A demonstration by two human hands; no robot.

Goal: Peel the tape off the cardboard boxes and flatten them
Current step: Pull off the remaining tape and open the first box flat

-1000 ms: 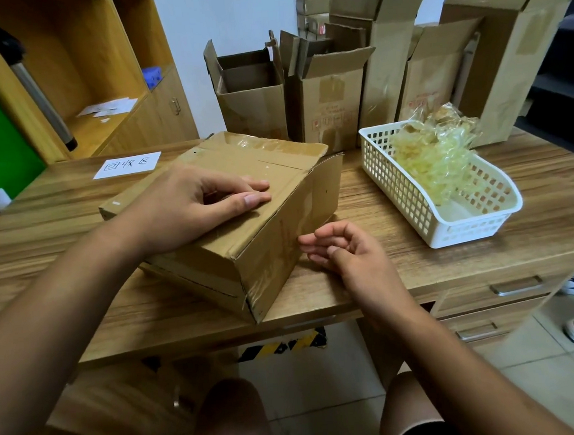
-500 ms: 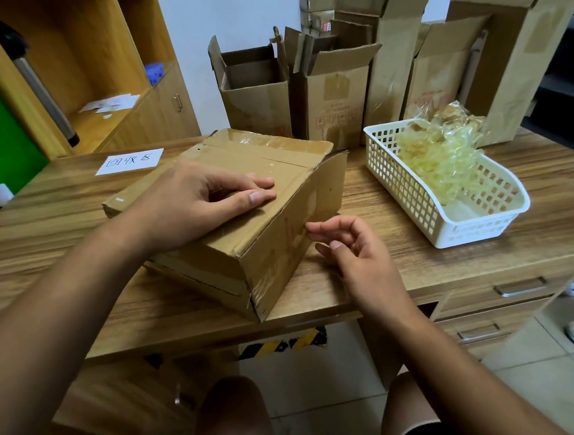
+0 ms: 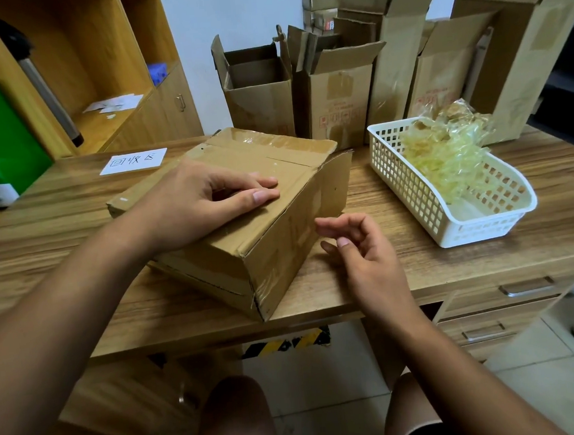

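**Right hand up at box side, left hand unmoved**

Right hand (image 3: 359,246) has lifted from near the desk edge to the right face of the cardboard box (image 3: 281,251). Its fingers (image 3: 333,224) are loosely curled and grip nothing; whether the tips touch the cardboard cannot be told. Left hand (image 3: 203,206) stays where it was, palm down on the box top, fingers nearly straight and pressing flat, holding nothing.

Box lies closed on the desk (image 3: 401,270), turned at an angle, one corner at the front edge. Clear tape (image 3: 256,141) shines along its far top flap.

To the right, well apart from the box, a white basket (image 3: 413,191) holds a wad of peeled tape (image 3: 444,158). Opened boxes (image 3: 339,105) stand upright along the back. A paper label (image 3: 134,161) lies at the back left.
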